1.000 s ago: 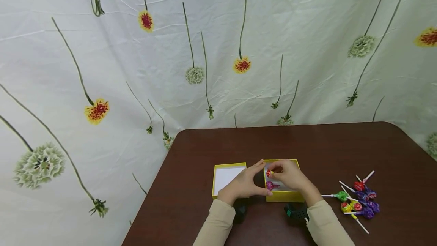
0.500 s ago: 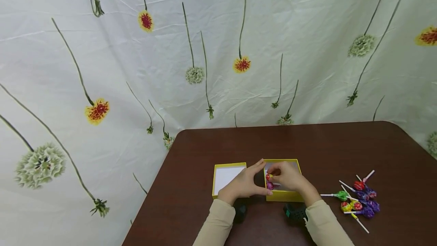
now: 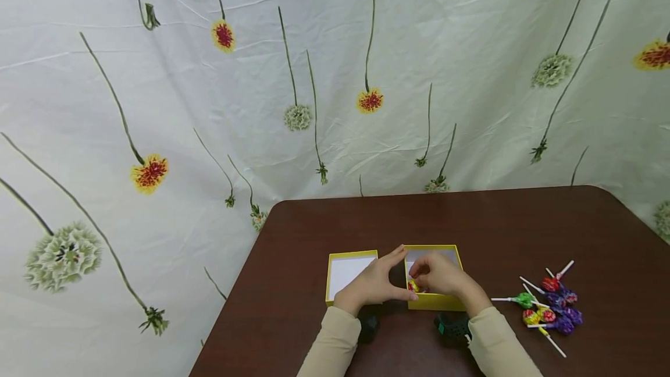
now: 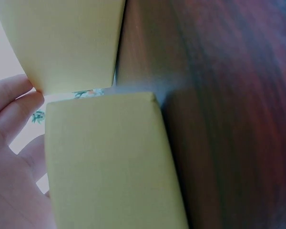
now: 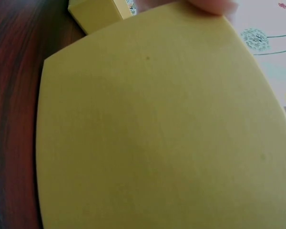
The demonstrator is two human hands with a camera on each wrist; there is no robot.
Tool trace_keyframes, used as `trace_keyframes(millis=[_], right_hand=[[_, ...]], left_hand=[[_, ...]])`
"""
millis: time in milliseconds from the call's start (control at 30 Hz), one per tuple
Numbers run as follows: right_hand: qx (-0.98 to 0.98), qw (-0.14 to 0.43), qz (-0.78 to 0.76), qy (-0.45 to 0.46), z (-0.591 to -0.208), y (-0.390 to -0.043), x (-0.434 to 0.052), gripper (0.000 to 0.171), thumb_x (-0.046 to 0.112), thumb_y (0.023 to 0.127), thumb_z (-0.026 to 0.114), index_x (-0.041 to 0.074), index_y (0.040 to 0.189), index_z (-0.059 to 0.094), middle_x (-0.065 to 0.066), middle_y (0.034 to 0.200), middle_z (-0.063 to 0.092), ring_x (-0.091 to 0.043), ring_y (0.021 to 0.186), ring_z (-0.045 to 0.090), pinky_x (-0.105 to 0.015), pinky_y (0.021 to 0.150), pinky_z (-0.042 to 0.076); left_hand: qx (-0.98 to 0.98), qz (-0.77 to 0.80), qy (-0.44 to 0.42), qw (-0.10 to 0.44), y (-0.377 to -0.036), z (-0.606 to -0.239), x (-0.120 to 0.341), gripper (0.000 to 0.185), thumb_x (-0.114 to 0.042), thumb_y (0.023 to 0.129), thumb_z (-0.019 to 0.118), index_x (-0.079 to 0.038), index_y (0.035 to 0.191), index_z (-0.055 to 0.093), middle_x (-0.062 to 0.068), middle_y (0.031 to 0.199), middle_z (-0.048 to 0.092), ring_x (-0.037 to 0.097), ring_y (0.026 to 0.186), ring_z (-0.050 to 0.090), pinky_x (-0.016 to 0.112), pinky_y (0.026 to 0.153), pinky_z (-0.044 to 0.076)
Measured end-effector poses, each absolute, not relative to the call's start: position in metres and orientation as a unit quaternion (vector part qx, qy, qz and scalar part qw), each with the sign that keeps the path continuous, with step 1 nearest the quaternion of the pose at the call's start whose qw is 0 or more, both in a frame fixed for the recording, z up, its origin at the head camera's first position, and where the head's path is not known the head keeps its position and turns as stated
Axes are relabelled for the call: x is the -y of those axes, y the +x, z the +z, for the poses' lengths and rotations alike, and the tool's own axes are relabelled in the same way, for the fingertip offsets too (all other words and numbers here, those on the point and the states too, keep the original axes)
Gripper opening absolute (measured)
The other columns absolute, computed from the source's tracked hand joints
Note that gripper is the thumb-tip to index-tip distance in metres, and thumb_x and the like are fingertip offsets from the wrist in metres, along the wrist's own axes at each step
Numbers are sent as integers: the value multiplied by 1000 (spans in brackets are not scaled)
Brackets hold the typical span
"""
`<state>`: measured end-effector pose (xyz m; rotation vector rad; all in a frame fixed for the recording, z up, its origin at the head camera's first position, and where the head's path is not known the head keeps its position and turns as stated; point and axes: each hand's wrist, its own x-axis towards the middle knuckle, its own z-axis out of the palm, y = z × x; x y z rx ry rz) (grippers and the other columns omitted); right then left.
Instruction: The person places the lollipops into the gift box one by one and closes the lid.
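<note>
In the head view, my right hand (image 3: 438,274) reaches into a yellow box (image 3: 437,301) with a pale inside. Thumb and fingertips pinch a lollipop with a red and yellow wrapper (image 3: 413,286), low by the box's front left corner. My left hand (image 3: 373,281) grips the box's left side, thumb at the front corner and fingers at the back one. In the left wrist view, its fingers (image 4: 19,107) meet the box's corner (image 4: 71,47). A fingertip (image 5: 212,5) lies over the box's top edge in the right wrist view.
A second, shallow yellow tray or lid (image 3: 348,275), white inside, lies left of the box. At the right is a loose heap of several lollipops (image 3: 557,307) in purple, red, green and yellow wrappers. A flowered cloth (image 3: 335,74) hangs behind the brown table (image 3: 471,220).
My right hand has moved the red and yellow lollipop down toward the box's front left corner; the pink lollipop there is now hidden. The left hand has stayed in place.
</note>
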<state>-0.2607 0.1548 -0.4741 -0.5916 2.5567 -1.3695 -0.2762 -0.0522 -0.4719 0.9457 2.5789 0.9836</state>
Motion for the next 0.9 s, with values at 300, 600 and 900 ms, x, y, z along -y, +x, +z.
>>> trace_keyframes(millis=[300, 600, 900], right_hand=[[-858, 89, -472, -181, -473, -262, -155, 15, -5, 90, 62, -5, 102, 71, -8, 87, 69, -16, 71, 63, -28, 60, 55], [-871, -22, -461, -170, -452, -261, -168, 15, 4, 92, 69, 0, 105, 75, -12, 101, 74, -22, 91, 68, -36, 79, 60], [-891, -76, -440, -85, -436, -253, -204, 17, 4, 93, 69, 1, 109, 73, -20, 109, 72, -30, 97, 67, -41, 79, 60]], left_hand=[[-878, 343, 308, 126, -275, -474, 54, 97, -47, 81, 82, -17, 158, 31, -4, 168, 22, 24, 152, 28, 59, 122, 20], [-882, 335, 306, 124, -277, -473, 53, 97, -48, 81, 81, -18, 158, 32, 0, 167, 23, 27, 152, 29, 59, 121, 25], [-882, 335, 306, 128, -277, -472, 51, 98, -47, 80, 82, -15, 158, 32, -1, 168, 23, 24, 153, 28, 59, 123, 19]])
